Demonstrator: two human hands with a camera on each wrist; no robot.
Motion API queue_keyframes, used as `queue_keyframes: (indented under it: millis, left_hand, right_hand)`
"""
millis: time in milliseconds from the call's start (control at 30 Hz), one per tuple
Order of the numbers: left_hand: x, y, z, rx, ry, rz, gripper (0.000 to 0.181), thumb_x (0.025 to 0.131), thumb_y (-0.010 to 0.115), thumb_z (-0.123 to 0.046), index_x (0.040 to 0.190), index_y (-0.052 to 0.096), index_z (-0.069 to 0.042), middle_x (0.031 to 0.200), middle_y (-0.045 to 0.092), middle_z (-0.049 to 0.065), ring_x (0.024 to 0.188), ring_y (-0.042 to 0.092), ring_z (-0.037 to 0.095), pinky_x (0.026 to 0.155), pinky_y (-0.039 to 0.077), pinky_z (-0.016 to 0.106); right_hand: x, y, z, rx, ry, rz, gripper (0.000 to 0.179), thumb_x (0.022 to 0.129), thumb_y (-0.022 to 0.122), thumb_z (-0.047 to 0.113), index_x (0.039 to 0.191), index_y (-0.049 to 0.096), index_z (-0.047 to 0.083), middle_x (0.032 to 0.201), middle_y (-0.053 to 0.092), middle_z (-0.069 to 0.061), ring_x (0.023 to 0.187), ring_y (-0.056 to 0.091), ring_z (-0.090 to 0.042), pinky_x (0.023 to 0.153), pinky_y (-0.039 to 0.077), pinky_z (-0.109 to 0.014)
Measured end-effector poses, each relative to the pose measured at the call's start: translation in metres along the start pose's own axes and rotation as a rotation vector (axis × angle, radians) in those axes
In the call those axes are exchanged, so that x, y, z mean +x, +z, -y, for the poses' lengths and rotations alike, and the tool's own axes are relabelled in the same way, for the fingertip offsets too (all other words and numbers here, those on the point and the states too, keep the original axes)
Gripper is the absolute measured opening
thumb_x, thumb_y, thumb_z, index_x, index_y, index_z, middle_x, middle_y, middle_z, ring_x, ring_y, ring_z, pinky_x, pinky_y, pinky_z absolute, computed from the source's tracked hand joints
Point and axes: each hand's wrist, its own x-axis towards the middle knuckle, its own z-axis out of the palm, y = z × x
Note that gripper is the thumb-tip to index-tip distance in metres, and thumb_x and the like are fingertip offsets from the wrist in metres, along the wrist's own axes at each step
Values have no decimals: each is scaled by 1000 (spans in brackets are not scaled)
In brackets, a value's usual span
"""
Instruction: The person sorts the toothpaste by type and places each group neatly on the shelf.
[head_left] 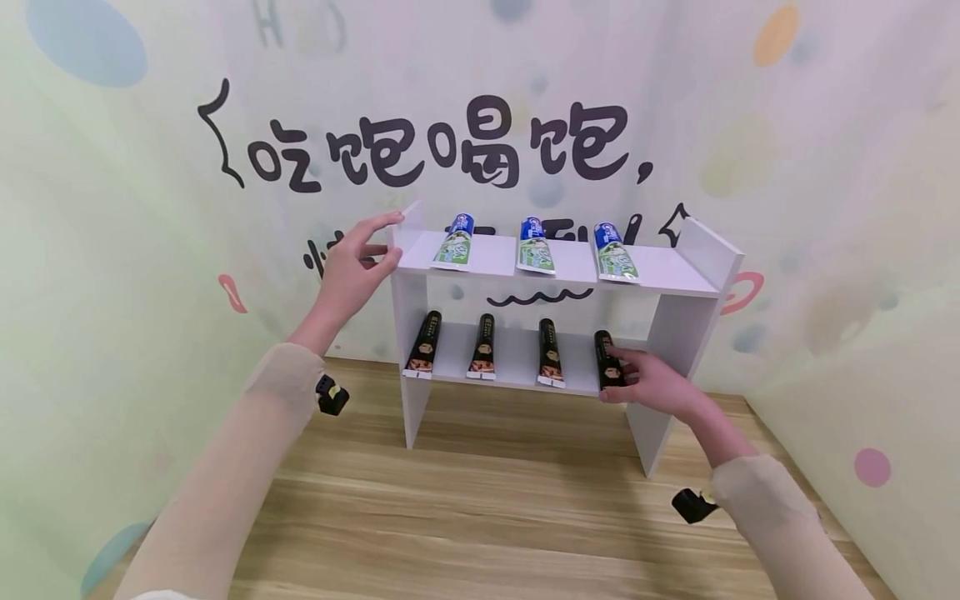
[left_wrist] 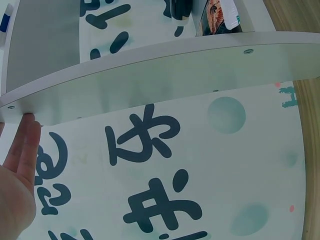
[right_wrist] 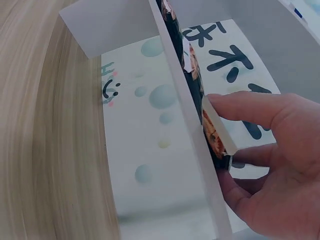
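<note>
My right hand [head_left: 648, 382] holds the rightmost black toothpaste tube [head_left: 609, 360] at the lower shelf, thumb and fingers on either side of it. In the right wrist view, that tube's flat white crimped end [right_wrist: 220, 125] shows between the fingers, close to the shelf's front edge. My left hand [head_left: 356, 262] touches the left side panel [head_left: 408, 227] of the white shelf rack [head_left: 671, 271] near its top. The left wrist view has straight fingers [left_wrist: 29, 145] against the panel's outer face. More black tubes [head_left: 486, 346] lie to the left on the lower shelf, crimped ends forward.
Three blue and green toothpaste tubes [head_left: 534, 246] lie spaced along the top shelf. The rack stands on a wood-grain surface [head_left: 450, 517] against a printed wall [head_left: 450, 50] with large black characters. Walls also rise at left and right.
</note>
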Motion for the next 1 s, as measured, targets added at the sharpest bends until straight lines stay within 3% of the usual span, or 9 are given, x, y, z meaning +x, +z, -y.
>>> queue_keyframes:
  millis: [233,1000]
  left_hand:
    - [0,0,0,-3,3,2,45,96,62,-19,139,55,-27,149,52,-4,111,70,31,92,59,46]
    - [2,0,1,-2,0,1,45,96,62,-18,139,56,-27,149,52,-4,111,69,33,92,59,46]
  right_hand:
    - [-2,5,-4,3,-18,-28,79,87,73,34,151,38,3,155,31,-30,129,50,-48,104,48,-56]
    - [4,3,-6,-49,44,-77,85,85,73,35,150,34,-5,138,51,-33,122,53,-43,95,54,-51]
